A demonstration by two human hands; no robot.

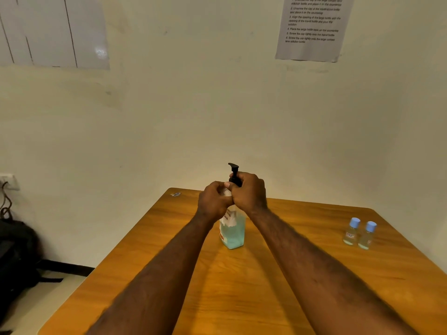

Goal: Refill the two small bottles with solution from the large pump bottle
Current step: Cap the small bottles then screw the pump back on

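Note:
The large pump bottle [232, 234] stands upright in the middle of the wooden table [278, 286], holding pale blue liquid under a torn white label. My left hand [214, 201] is wrapped around its upper body. My right hand [249, 192] grips the black pump collar, and the pump head [234, 167] sticks up above my fingers. Two small clear bottles with blue caps [351, 232] [367, 235] stand side by side at the table's right, capped and apart from both hands.
The table's far edge meets a cream wall with a printed instruction sheet [313, 27] at the upper right. A dark bag [17, 257] lies on the floor left of the table. A wall socket with cables [8, 182] is at the left.

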